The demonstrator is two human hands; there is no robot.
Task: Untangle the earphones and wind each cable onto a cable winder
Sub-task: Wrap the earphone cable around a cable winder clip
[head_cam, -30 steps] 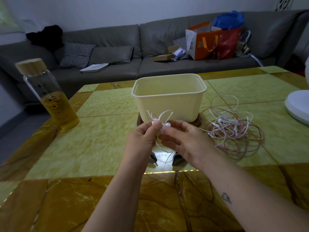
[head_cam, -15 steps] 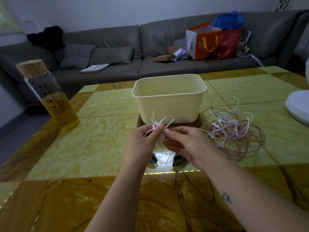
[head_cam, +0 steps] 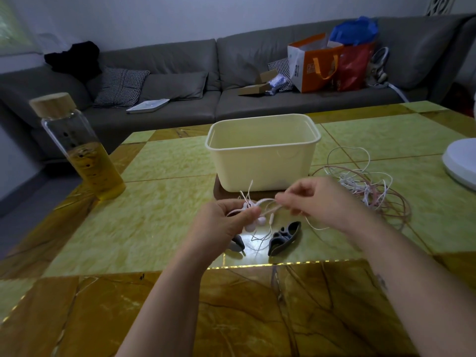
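Note:
My left hand [head_cam: 226, 222] pinches a pair of pale earbuds [head_cam: 253, 220] with their thin white cable [head_cam: 268, 202]. A short way to the right, my right hand [head_cam: 319, 202] pinches the same cable, which stretches between the two hands. Below the hands a dark grey cable winder [head_cam: 284, 238] lies on the table. A second dark winder [head_cam: 238, 244] shows partly under my left hand. A tangled heap of white and pink earphone cables [head_cam: 365, 186] lies to the right of my right hand.
A cream plastic tub [head_cam: 262, 153] stands on a dark coaster just behind the hands. A glass bottle with yellow liquid [head_cam: 85, 153] is at the far left. A white round object [head_cam: 461, 161] sits at the right edge. A grey sofa with bags runs behind the table.
My right hand has pulled away to the right, drawing the cable out between the hands. My left hand has dropped slightly, and the grey winder is now uncovered.

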